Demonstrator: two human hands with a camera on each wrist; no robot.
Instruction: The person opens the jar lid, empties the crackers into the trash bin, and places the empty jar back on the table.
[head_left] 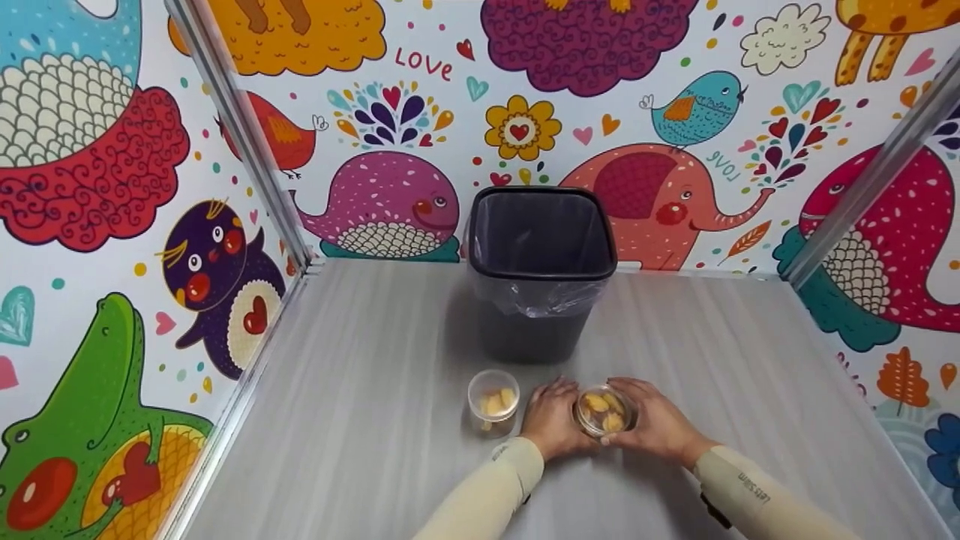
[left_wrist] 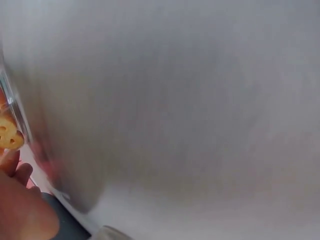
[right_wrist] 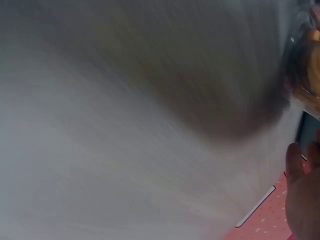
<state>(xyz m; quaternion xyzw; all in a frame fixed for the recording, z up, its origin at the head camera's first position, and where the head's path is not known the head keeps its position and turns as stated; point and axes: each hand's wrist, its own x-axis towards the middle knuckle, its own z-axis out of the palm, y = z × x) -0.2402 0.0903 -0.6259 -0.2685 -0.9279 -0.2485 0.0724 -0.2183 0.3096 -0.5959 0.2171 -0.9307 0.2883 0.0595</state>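
Between my two hands is a round clear jar (head_left: 602, 412) of golden-brown cookies, seen from above. My left hand (head_left: 553, 421) holds its left side, thumb at the near edge. On the opposite side my right hand (head_left: 660, 421) grips it, fingers round the far edge and thumb at the near one. A cookie with holes (left_wrist: 9, 134) shows through the jar wall at the left wrist view's edge. Part of the jar (right_wrist: 306, 65) also appears at the right wrist view's edge. Left of my left hand stands a second clear jar (head_left: 486, 429) with pale yellow pieces inside.
A dark bin (head_left: 534, 330) with a clear liner stands behind the jars, against the back wall. The grey tabletop (head_left: 360, 405) is bounded by cartoon-printed walls (head_left: 450, 97) with metal corner posts (head_left: 247, 135).
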